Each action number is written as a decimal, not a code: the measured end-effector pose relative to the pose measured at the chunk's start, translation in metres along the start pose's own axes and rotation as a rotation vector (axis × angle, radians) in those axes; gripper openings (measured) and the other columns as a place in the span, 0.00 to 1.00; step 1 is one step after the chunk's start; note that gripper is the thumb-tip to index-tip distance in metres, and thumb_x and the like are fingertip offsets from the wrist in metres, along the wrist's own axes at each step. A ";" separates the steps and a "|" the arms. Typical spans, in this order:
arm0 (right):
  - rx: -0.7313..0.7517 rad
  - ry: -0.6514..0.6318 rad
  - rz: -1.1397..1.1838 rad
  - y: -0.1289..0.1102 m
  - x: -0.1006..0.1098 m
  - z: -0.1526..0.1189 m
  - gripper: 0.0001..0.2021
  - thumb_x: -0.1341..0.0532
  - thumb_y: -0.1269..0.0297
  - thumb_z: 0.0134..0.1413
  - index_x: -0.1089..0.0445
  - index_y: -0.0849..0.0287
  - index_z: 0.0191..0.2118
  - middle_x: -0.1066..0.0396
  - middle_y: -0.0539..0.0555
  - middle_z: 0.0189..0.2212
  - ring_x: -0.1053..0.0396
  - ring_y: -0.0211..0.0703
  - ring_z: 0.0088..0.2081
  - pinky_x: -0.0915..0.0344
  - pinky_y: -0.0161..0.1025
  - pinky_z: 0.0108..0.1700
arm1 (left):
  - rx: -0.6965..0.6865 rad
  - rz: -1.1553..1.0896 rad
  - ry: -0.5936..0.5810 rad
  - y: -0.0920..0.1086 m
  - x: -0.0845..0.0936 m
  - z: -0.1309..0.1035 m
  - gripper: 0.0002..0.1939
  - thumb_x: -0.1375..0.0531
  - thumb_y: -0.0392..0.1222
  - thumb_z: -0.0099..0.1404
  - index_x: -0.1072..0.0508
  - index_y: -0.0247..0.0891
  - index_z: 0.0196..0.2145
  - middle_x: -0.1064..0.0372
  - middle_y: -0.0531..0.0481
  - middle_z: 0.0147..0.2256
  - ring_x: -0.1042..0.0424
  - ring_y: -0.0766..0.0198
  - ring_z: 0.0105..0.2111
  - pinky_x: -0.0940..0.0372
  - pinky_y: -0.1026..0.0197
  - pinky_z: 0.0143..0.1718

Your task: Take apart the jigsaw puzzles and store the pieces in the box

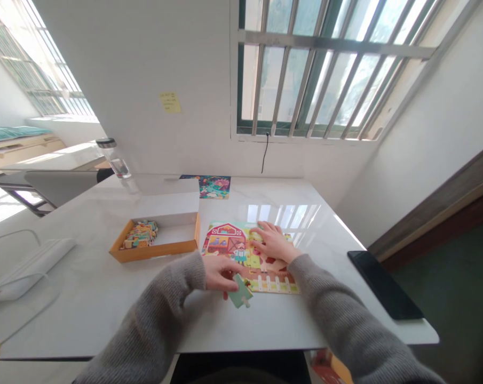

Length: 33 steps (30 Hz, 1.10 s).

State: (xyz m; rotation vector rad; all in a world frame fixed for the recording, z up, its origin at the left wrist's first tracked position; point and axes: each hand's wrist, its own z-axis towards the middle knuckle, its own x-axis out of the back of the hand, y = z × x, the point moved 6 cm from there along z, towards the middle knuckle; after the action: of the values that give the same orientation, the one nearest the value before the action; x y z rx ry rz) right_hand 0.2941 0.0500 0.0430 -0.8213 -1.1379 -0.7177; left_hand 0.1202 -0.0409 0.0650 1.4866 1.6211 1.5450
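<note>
"How did the farm jigsaw puzzle (pixel 250 260) lie?"

"Flat on the white table (pixel 271 328), its long axis running left to right in front of the person. The printed red barn (pixel 225 231) pointed its roof away, toward the wall (pixel 205 144), and a white picket fence (pixel 268 284) ran along the near edge."

"And the loose puzzle piece (pixel 241 292)?"

"At that near edge, left of the fence. Its plain pale-green face showed, and it slanted, one knob pointing toward the near right. It looked too square to have a clear long axis, and I couldn't tell whether it touched the table."

"How was the left hand (pixel 217 272) set?"

"It came in from the lower left, pointing right. Thumb and fingertips pinched the piece by its left side; the remaining fingers curled, partly hidden."

"The right hand (pixel 274 242)?"

"Palm down, reaching forward and leftward over the puzzle's right half. Its fingers were slightly bent and a little spread, resting on the picture. Whatever lay beneath the palm was hidden."

"Anything beside the puzzle?"

"To its left, an orange-sided box (pixel 157 253), with jigsaw pieces (pixel 141 234) heaped in its left end."
</note>
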 end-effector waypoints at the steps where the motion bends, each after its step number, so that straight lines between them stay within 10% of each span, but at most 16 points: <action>1: -0.019 0.003 -0.003 0.003 0.000 0.002 0.20 0.45 0.50 0.62 0.35 0.49 0.57 0.42 0.59 0.60 0.47 0.54 0.62 0.49 0.53 0.60 | -0.029 0.040 0.027 0.004 0.000 -0.001 0.18 0.38 0.52 0.60 0.24 0.40 0.43 0.31 0.54 0.23 0.35 0.70 0.19 0.40 0.68 0.22; 25: -0.008 0.069 0.075 0.033 0.002 0.012 0.16 0.46 0.58 0.65 0.34 0.52 0.55 0.32 0.56 0.55 0.40 0.49 0.57 0.47 0.50 0.57 | -0.058 -0.074 -0.084 0.011 -0.021 -0.002 0.15 0.39 0.53 0.63 0.25 0.38 0.38 0.29 0.53 0.18 0.30 0.67 0.16 0.39 0.68 0.18; 33: -0.158 -0.034 0.028 0.053 0.012 0.003 0.18 0.43 0.55 0.60 0.31 0.51 0.54 0.34 0.59 0.50 0.38 0.54 0.52 0.44 0.53 0.55 | -0.042 -0.026 0.083 0.003 -0.009 0.001 0.16 0.41 0.54 0.64 0.27 0.38 0.39 0.29 0.54 0.20 0.31 0.68 0.16 0.42 0.68 0.19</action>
State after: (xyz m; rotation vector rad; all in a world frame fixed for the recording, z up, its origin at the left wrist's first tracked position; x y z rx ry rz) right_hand 0.3398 0.0789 0.0447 -0.9842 -1.1078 -0.7802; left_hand 0.1253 -0.0489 0.0645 1.3915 1.6371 1.6363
